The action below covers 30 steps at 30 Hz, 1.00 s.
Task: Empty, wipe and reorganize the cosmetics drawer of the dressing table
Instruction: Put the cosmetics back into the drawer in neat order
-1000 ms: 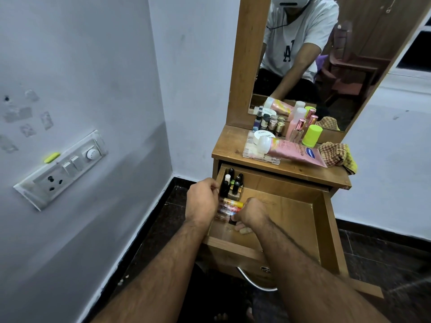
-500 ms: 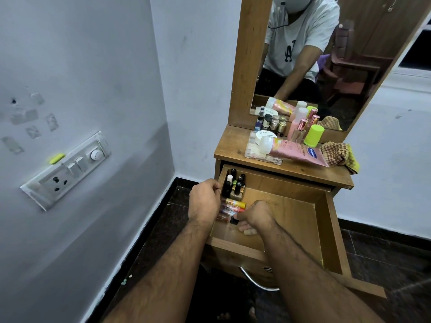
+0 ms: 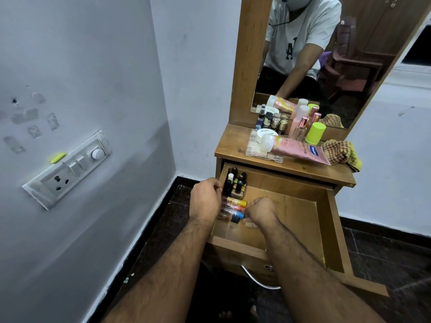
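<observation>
**Wooden drawer open, both hands at the tubes**

Wooden dressing table (image 3: 233, 145) against the wall: its drawer (image 3: 291, 213) stands open. Lying tubes (image 3: 234, 207) sit between your fingers. Your right hand (image 3: 260, 212) curls onto their caps; your left hand (image 3: 205, 199) grips the drawer's left wall. Upright bottles (image 3: 236, 181) stand just beyond your left fingers.

Switchboard (image 3: 70, 167) on left wall, green clip-like piece (image 3: 58, 157), perhaps tape.
</observation>
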Each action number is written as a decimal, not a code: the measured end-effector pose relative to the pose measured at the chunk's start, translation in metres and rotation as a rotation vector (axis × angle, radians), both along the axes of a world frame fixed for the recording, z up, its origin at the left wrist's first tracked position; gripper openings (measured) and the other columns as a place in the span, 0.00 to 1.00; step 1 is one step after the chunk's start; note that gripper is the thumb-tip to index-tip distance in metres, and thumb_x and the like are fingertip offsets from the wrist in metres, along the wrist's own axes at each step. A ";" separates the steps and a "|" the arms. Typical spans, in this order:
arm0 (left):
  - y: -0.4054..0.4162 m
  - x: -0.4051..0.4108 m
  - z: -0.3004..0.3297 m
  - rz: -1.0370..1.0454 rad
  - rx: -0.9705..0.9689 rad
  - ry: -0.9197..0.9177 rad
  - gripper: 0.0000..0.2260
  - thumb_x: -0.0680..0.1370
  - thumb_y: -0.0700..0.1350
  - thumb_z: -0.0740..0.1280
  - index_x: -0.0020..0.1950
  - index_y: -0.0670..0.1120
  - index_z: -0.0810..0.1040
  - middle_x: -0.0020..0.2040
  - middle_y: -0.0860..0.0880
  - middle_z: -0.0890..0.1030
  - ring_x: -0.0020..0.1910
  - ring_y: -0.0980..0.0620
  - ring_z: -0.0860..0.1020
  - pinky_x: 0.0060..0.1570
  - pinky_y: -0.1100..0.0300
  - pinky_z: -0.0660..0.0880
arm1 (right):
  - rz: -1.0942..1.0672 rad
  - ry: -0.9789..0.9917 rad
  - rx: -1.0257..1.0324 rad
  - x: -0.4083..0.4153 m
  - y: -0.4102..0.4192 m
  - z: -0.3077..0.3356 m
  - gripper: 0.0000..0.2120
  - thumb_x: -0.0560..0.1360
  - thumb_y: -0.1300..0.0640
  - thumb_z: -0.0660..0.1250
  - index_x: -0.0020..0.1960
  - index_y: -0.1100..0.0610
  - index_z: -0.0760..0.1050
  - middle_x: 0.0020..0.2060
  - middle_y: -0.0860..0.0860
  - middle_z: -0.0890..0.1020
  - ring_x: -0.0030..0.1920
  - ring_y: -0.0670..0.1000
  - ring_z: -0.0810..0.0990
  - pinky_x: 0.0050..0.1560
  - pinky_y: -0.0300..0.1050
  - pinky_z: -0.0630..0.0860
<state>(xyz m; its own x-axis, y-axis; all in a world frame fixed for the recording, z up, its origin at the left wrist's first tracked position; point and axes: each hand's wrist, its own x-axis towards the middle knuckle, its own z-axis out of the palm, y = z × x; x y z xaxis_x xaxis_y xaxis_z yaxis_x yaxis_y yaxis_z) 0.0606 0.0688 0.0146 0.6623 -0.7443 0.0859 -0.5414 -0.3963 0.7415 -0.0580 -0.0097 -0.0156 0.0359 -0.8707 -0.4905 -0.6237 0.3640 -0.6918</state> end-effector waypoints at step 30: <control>0.004 -0.042 0.040 -0.222 -0.119 -0.128 0.09 0.79 0.46 0.68 0.58 0.50 0.82 0.52 0.55 0.83 0.50 0.58 0.79 0.54 0.61 0.78 | 0.084 -0.046 -0.504 -0.106 0.001 0.070 0.06 0.75 0.50 0.72 0.40 0.51 0.83 0.37 0.45 0.84 0.42 0.47 0.82 0.47 0.53 0.83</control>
<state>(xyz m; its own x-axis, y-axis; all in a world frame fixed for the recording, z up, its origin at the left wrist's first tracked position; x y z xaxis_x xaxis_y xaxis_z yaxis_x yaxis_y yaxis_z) 0.0187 0.0729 0.0545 0.4622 -0.8498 0.2533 -0.6973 -0.1719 0.6958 -0.1645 -0.0088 0.0540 0.1277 -0.9918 -0.0070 -0.6015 -0.0718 -0.7956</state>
